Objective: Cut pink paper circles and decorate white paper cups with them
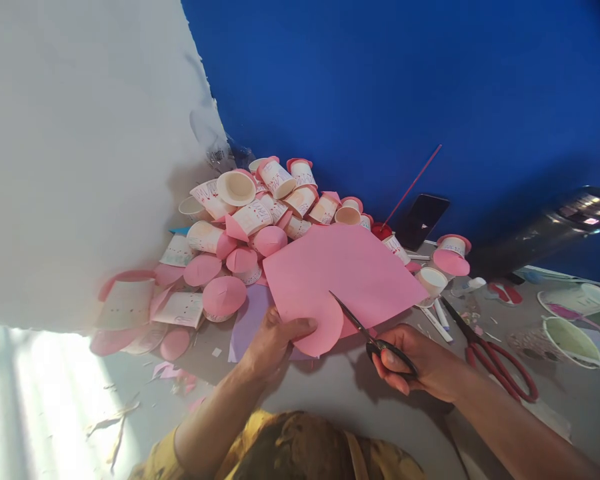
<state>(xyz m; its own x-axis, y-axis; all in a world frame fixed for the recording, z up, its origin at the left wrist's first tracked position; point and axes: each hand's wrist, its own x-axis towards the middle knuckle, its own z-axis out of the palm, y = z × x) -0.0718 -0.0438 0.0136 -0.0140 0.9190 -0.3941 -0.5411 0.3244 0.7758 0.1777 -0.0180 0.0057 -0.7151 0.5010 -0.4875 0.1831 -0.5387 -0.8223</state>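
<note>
A large sheet of pink paper (340, 267) is held up over the table, with a rounded curve cut into its near edge. My left hand (275, 337) pinches the sheet at its lower left, thumb on top. In my right hand (410, 360) are scissors with black handles (363, 327), the fingers wrapped through the loops. Their blades lie at the cut, beside the rounded part of the paper. Part of a purple sheet (250, 317) shows beneath the pink one.
Decorated paper cups (253, 217) with pink paper pieces are heaped behind and left. Right of the sheet lie red-handled scissors (500, 363), a phone (423, 220), markers (436, 323), a dark bottle (545, 230) and further cups (577, 300). Paper scraps (173, 373) litter the left. A blue wall (405, 87) stands behind.
</note>
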